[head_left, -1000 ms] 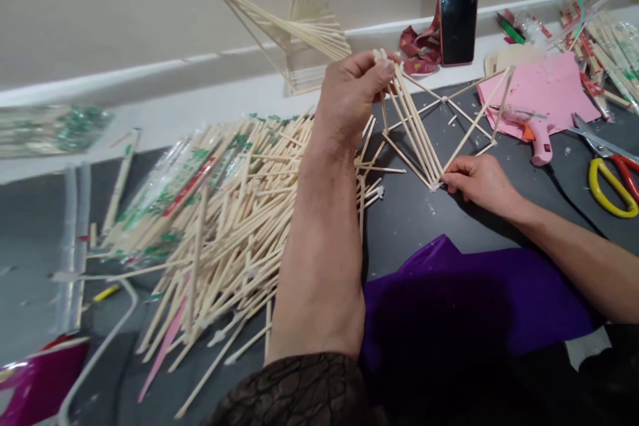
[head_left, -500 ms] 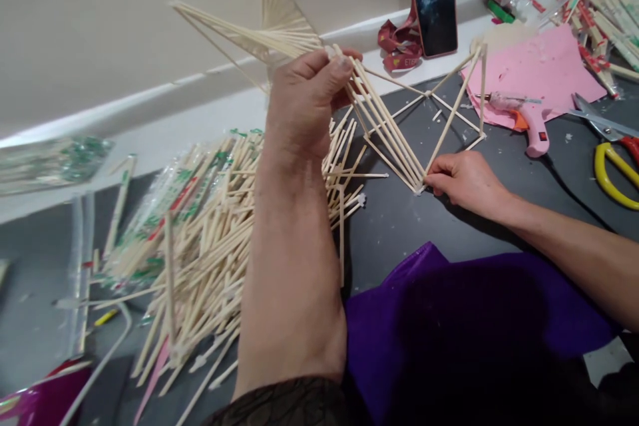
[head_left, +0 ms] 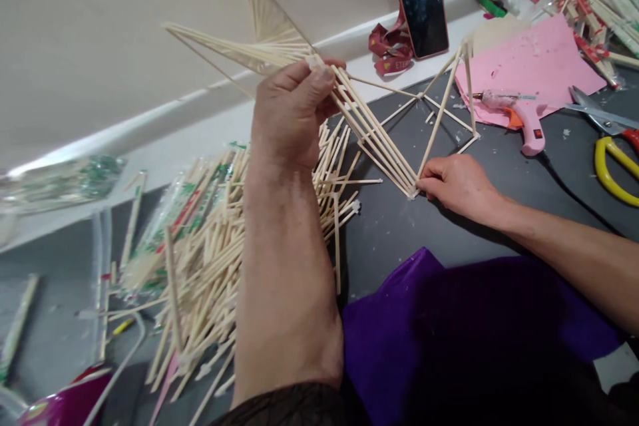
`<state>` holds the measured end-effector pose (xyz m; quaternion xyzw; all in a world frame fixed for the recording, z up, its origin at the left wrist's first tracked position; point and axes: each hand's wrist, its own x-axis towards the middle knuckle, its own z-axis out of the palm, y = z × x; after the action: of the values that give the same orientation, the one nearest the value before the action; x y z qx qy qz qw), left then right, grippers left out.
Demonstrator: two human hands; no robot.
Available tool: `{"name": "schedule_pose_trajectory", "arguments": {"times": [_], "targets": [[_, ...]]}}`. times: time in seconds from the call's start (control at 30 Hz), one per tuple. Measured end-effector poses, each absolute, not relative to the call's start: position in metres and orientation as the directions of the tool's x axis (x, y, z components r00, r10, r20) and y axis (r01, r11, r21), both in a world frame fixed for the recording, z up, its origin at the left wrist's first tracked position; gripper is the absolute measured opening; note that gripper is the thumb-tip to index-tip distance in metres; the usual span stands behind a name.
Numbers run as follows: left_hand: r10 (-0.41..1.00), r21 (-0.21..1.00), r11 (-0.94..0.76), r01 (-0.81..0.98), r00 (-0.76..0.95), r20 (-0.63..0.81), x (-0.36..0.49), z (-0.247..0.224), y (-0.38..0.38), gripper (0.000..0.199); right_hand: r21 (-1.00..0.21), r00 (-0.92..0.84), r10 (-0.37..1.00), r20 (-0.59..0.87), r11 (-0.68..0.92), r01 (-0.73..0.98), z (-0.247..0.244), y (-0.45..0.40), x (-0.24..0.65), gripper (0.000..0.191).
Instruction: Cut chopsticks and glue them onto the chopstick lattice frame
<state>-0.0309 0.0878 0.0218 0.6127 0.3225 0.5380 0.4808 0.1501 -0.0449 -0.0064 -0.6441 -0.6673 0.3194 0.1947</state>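
A frame of wooden chopsticks [head_left: 382, 130], joined at its corners with white glue, stands between my hands, with fanned sticks rising behind towards the wall. My left hand [head_left: 297, 96] is closed around a raised corner of the frame, thumb pressed on top near a whitish glue blob. Low down on the right, my right hand [head_left: 452, 186] pinches the bottom corner where several sticks meet just above the grey table. A loose pile of chopsticks [head_left: 210, 253] lies left of my left forearm and is partly hidden by it.
A pink glue gun [head_left: 524, 113] rests on pink sheets [head_left: 539, 66] beside scissors [head_left: 616, 166]. A phone [head_left: 422, 0] leans on the wall near a red lanyard [head_left: 392, 50]. Wrapped chopsticks [head_left: 170, 219] lie left; purple cloth [head_left: 389, 306] is in front.
The view has shifted slightly, so most things appear a little further left or right. My left hand has tilted the frame slightly; both hands keep their hold.
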Motion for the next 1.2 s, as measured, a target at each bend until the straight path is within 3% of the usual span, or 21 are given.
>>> {"name": "schedule_pose_trajectory", "arguments": {"times": [0.17,0.57,1.2], "targets": [[0.924,0.954,-0.288,-0.088,0.235,0.3,-0.0324,0.0259,0.0859,0.025,-0.659,-0.107,0.982,-0.153,-0.021,0.752,-0.0062,-0.0441,0.1498,0.021],[0.917,0.94,-0.341,-0.03,0.212,0.339,-0.0323,0.0214,0.089,0.015,-0.665,-0.113,0.985,-0.127,0.0,0.747,-0.0082,-0.0445,0.1509,0.021],[0.925,0.944,-0.329,-0.023,0.195,0.327,-0.03,0.0224,0.0868,0.034,-0.661,-0.107,0.987,-0.118,0.002,0.75,-0.0079,-0.0454,0.1509,0.021]]}}
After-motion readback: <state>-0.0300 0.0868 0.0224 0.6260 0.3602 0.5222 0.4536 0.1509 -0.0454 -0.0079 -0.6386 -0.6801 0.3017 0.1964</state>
